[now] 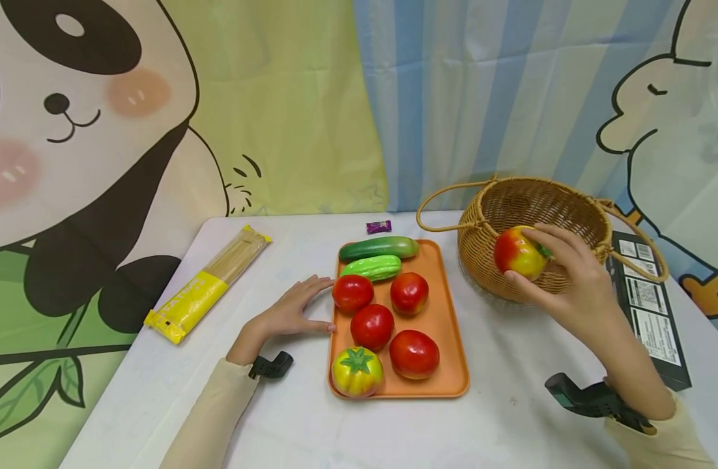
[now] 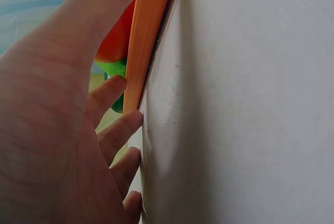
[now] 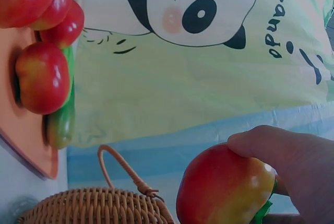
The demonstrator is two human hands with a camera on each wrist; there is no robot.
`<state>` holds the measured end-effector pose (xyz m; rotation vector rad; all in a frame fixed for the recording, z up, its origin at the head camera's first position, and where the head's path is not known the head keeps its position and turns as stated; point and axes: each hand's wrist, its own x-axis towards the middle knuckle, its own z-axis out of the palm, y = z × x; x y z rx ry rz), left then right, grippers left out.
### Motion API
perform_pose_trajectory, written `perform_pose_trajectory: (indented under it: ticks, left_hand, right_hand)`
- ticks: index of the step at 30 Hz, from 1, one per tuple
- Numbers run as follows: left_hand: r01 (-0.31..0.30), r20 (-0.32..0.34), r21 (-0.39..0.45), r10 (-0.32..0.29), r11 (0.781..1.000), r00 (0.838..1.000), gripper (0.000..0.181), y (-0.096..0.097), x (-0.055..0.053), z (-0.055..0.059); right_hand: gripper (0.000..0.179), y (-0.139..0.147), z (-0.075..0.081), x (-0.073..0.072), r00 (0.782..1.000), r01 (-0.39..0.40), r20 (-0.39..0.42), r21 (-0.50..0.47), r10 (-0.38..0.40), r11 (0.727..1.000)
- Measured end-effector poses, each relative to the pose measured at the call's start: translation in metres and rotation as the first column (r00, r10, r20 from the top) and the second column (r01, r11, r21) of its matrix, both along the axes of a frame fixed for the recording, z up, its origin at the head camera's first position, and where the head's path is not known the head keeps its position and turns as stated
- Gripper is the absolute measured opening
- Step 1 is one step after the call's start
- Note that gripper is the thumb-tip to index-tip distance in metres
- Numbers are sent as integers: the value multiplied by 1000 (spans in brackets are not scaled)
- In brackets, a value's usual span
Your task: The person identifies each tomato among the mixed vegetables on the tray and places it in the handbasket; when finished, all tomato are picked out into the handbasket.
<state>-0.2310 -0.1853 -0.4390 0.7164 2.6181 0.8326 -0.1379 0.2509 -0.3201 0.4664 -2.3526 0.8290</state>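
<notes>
My right hand (image 1: 576, 273) holds a red and yellow tomato (image 1: 514, 254) with a green leafy top, pinched between thumb and fingers. In the head view it overlaps the front of the wicker basket (image 1: 476, 260); the right wrist view shows the tomato (image 3: 219, 187) beside the basket rim. My left hand (image 1: 291, 309) lies at the left edge of the orange tray (image 1: 453, 365), fingers spread and fingertips at its rim. On the tray are several red tomatoes (image 1: 414, 354), a yellow-green tomato (image 1: 357, 372), a cucumber (image 1: 379, 247) and a lighter green ridged vegetable (image 1: 372, 268).
A yellow packet of noodle-like sticks (image 1: 206, 286) lies at the left of the white table. Behind the tray is a small purple wrapped packet (image 1: 379, 227). A black box with white labels (image 1: 652, 312) stands right of the basket. Printed curtains hang along the back.
</notes>
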Motion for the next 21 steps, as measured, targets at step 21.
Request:
perform_pose_trajectory:
  ticks: [21]
  left_hand:
    - [15, -18, 13, -14, 1000, 1000, 91, 0, -2, -2]
  right_hand:
    - [62, 20, -4, -10, 993, 97, -59, -30, -99, 995]
